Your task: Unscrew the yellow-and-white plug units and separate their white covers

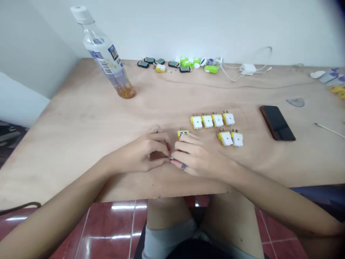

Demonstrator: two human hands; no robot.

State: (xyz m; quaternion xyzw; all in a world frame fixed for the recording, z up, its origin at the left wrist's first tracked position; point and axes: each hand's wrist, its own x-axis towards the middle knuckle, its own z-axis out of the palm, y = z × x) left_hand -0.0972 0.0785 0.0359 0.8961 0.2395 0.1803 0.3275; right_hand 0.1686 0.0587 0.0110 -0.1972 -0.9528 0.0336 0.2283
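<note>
Near the front of the table, my left hand (148, 151) and my right hand (192, 154) meet at the fingertips. Both are closed in a pinch around a tiny pale piece (171, 157), too small to name and mostly covered by the fingers. Just beyond my right hand lies an opened yellow plug half (183, 133), its inside facing up and its lower part hidden by the fingers. Farther right, a row of several white-and-yellow electrical plugs (207, 121) rests with pins pointing away. Two more such plugs (225, 138) lie nearer, side by side.
A tilted-looking drink bottle (107, 61) stands at back left. Along the wall lie dark key-fob-like pieces (174, 64), green-and-white pieces (211, 69) and a white adapter (248, 69) with cable. To the right are a phone (277, 123), a grey flat piece (295, 102) and a thin stick (330, 130).
</note>
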